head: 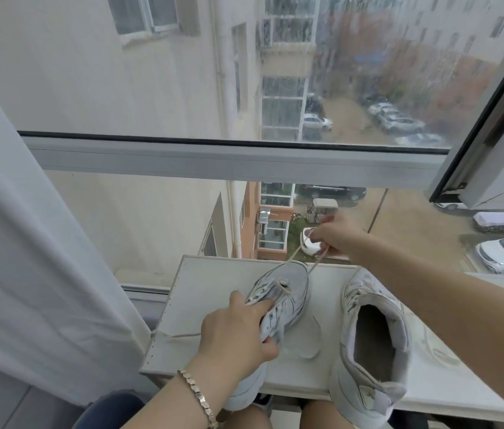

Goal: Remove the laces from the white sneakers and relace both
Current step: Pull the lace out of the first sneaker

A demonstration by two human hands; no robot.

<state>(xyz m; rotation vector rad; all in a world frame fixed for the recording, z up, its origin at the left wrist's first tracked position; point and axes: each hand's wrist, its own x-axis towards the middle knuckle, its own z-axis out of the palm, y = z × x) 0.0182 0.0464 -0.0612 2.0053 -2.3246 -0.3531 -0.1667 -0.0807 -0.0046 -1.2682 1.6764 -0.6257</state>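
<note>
Rain-streaked window (213, 156) fills the background, with parked cars far below. White table (207, 286) stands against it. First sneaker (288, 292) lies on the table, toe toward the glass, heel hanging past the near edge. Left hand (235, 339): grip clamped round the shoe's middle, fingers across the tongue, thumb low on the side. Bracelet (196, 394) on that wrist. Lace (294, 253) crosses the eyelets near the toe, and I see both ends run up into the right hand (334, 233). Its grip is pinched together on them, above and beyond the first sneaker. Second sneaker (365, 394) stands right of the first, apart from it, opening facing me. Loose lace (182, 335) lies left of the first sneaker, at the table edge. Curtain (28, 243) hangs farther left. Pale oval between the shoes: I cannot tell what it is.
</note>
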